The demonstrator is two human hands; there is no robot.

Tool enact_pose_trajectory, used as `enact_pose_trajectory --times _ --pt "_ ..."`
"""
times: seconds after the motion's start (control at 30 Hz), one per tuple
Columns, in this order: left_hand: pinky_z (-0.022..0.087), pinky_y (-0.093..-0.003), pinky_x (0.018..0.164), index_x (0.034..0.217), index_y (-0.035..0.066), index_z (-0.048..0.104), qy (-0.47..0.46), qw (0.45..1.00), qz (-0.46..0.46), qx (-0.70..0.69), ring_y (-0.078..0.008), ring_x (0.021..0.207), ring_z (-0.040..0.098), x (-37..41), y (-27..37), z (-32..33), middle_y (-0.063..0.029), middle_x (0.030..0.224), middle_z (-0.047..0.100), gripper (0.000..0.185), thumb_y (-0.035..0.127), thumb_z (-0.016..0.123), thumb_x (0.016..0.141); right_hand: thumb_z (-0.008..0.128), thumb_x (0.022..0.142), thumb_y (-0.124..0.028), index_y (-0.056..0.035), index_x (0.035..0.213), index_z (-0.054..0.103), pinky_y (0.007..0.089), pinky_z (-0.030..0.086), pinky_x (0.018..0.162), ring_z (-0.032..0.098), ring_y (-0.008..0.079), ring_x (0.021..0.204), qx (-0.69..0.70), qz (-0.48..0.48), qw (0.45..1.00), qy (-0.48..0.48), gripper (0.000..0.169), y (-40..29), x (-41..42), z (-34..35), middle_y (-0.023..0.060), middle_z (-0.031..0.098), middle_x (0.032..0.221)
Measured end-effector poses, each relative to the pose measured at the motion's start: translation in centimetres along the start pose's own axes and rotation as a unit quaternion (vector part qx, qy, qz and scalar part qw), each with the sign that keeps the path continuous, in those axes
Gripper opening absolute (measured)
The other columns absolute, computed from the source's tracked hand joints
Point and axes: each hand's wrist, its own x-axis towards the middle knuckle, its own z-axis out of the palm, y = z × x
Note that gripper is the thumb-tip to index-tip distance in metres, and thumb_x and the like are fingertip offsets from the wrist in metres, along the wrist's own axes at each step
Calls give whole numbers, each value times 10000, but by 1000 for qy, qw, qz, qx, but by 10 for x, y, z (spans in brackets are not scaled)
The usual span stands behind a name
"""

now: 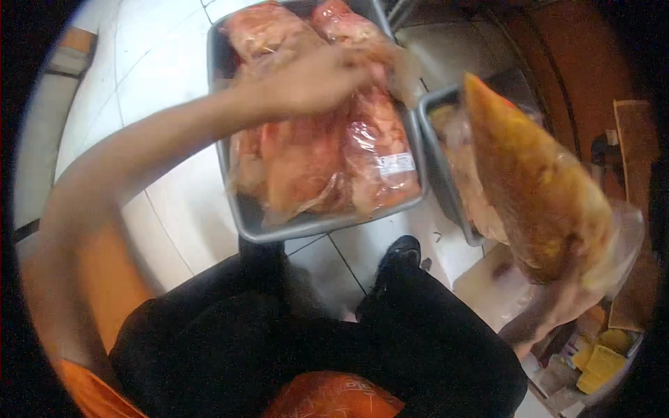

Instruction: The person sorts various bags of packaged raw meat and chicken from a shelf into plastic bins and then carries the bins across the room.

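A grey plastic tub (245,230) in front of me holds several plastic-wrapped cuts of raw meat (308,167). My left hand (334,78), blurred, is over the meat near the tub's upper right part; whether it grips a package cannot be told. A white label (396,164) bearing writing is on the right-hand package. At the right, my right hand (562,303) holds up a large plastic-wrapped piece of meat (543,198), yellowish brown, its narrow end pointing up. The fingers are largely hidden by the package. The piece hangs partly over a second grey tub (444,183).
The second tub holds more wrapped meat (470,183). Both tubs stand on a white tiled floor (162,230). My black shoe (402,253) is just below the first tub. At the lower right lie yellow items (601,366) among other things. A brown upright board (632,157) is at the right.
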Motion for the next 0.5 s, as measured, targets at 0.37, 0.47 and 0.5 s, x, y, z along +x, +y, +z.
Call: enact_pose_trajectory --times 0.37,0.47,0.5 --pt "362 -447 1030 1269 48 496 30 896 164 412 -347 1218 439 -32 5 19 -180 1322 454 578 266 690 770 625 789 -181 -146 1248 551 478 287 1085 366 334 1303 -91 -381 838 -380 466 38 -85 161 105 467 1363" --pt "327 -474 1050 1333 94 438 29 883 165 438 -379 1242 385 -30 -12 35 -169 1394 364 684 293 695 731 651 755 -103 -141 1242 561 421 337 1067 435 337 1260 -12 -217 840 -497 497 37 -29 101 128 513 1318" --pt "312 -481 1058 1354 117 411 30 879 164 447 -379 1254 369 -36 -19 30 -165 1416 329 716 304 698 726 646 744 -88 -125 1240 560 420 338 1059 431 325 1261 3 -96 851 -516 504 40 -14 83 131 504 1323"
